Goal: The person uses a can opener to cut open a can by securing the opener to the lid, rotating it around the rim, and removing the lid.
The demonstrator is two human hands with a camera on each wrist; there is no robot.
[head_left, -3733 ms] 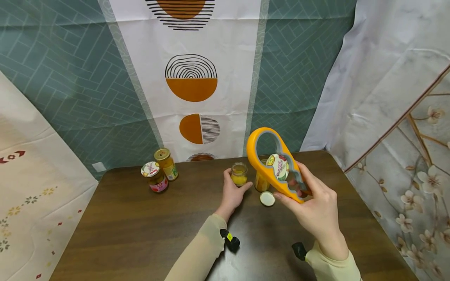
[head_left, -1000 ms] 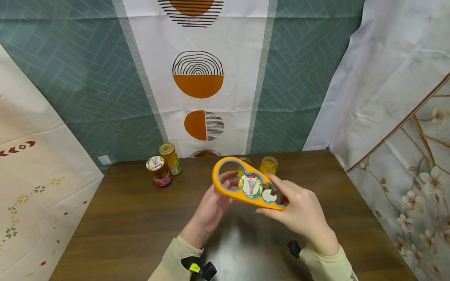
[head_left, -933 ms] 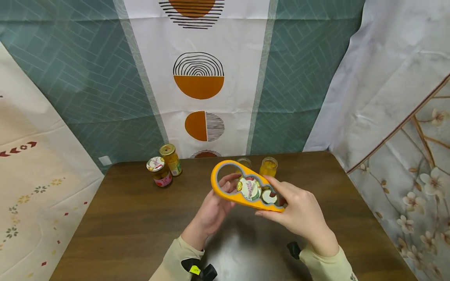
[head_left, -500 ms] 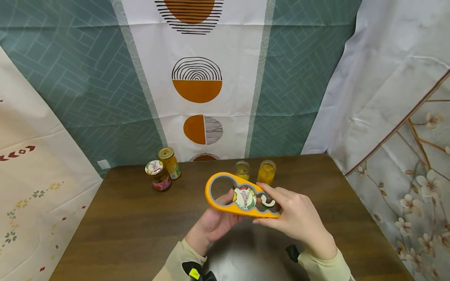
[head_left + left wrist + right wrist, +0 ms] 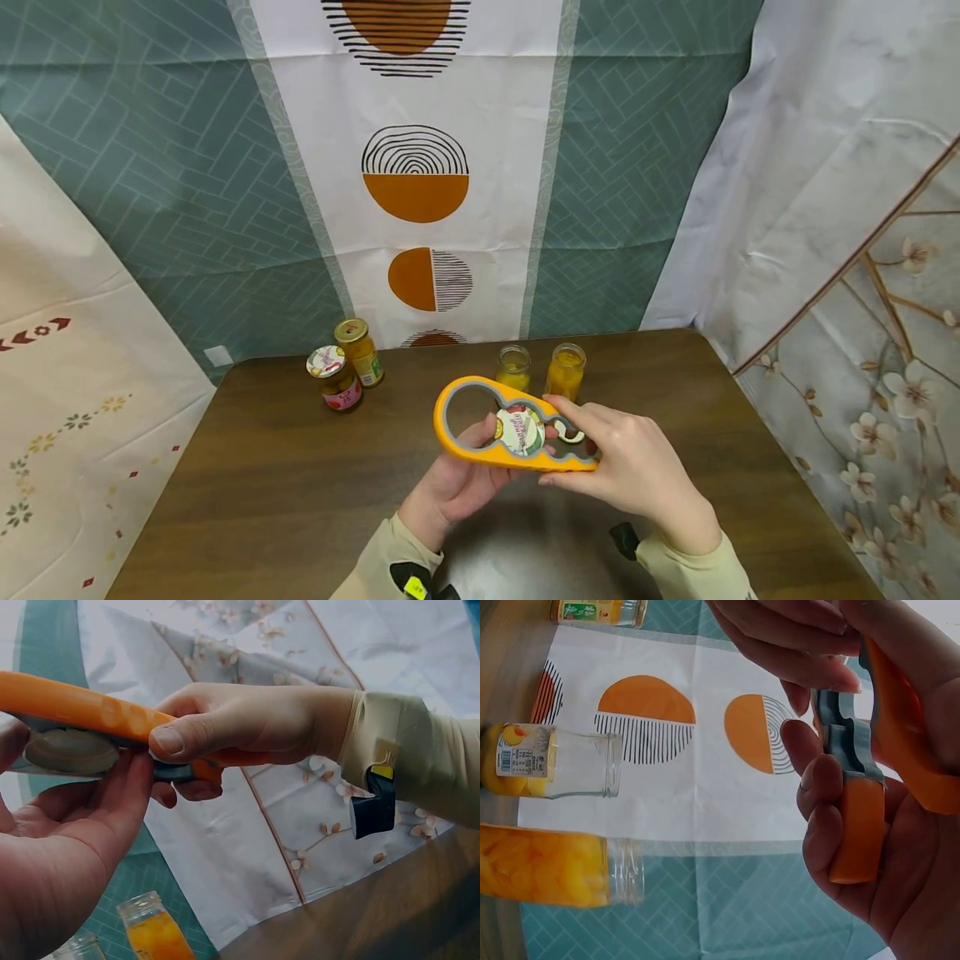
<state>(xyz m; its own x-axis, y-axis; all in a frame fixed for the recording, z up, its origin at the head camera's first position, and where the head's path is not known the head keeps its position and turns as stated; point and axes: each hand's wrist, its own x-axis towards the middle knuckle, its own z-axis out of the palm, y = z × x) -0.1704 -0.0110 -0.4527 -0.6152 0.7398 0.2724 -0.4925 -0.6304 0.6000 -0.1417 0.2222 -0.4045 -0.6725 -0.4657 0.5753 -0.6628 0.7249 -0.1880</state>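
Note:
My right hand (image 5: 630,467) grips the narrow end of an orange jar opener (image 5: 468,454) with grey toothed inner edges. A printed jar lid (image 5: 520,431) sits between its arms, and in the left wrist view the pale underside of the lid (image 5: 71,752) shows. From below, my left hand (image 5: 465,483) pinches that lid, thumb on its left side and fingertips on its right. Behind the opener stand two lidless glass jars: one part-filled with yellow fruit (image 5: 513,379), one fuller jar (image 5: 565,379). A loose white lid (image 5: 570,433) on the table is partly hidden by the opener.
At the back left of the brown table (image 5: 300,492) stand two lidded jars, one with a pink label (image 5: 341,396) and one with a gold lid (image 5: 360,350). Patterned cloth (image 5: 420,192) hangs behind the table and at both sides.
My left hand has let go of the part-filled jar and come to the lid in the opener. The opener has moved down and left and turned more level; over the last second it sank slightly.

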